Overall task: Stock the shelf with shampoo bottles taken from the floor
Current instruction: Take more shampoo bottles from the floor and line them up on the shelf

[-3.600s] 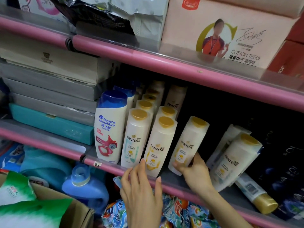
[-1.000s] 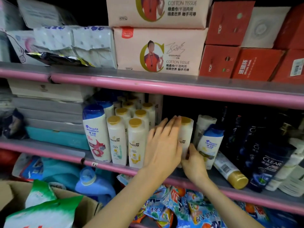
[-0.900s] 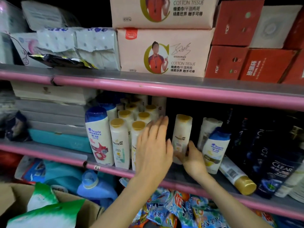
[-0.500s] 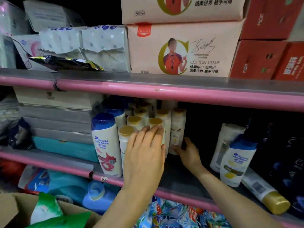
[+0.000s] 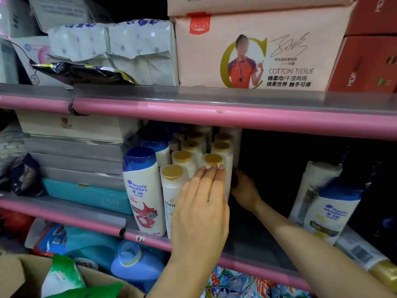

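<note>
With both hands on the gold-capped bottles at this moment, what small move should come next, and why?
Probably let go and reach for the bottle lying on its side at the shelf's right. The left hand lies flat on the front of the gold-capped bottles, the right hand sits at their right side, and they stand upright and packed beside the blue-capped bottle, so that block looks settled.

Pantene bottles (image 5: 174, 190) in rows on shelf (image 5: 214, 114), Head & Shoulders bottle (image 5: 144, 190) left, tissue box (image 5: 257, 52) above

Cotton tissue box (image 5: 257, 52) above; teal box (image 5: 86, 195) left.
</note>
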`<control>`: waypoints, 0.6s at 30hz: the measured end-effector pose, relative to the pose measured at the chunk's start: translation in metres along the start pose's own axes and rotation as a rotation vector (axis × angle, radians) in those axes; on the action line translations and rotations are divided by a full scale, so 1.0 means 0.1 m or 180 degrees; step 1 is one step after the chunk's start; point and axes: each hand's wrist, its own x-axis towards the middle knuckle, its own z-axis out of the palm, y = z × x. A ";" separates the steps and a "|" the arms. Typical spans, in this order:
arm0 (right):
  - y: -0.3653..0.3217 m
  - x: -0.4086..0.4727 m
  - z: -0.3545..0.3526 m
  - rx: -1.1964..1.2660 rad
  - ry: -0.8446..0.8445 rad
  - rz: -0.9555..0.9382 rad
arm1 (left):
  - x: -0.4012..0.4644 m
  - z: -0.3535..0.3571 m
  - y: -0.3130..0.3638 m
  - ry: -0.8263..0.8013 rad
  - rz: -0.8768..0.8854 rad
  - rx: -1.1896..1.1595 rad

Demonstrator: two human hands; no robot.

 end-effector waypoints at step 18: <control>0.00 0.03 -0.02 -0.0552 0.0008 0.0116 | -0.02 0.02 0.00 0.0053 0.0015 0.0062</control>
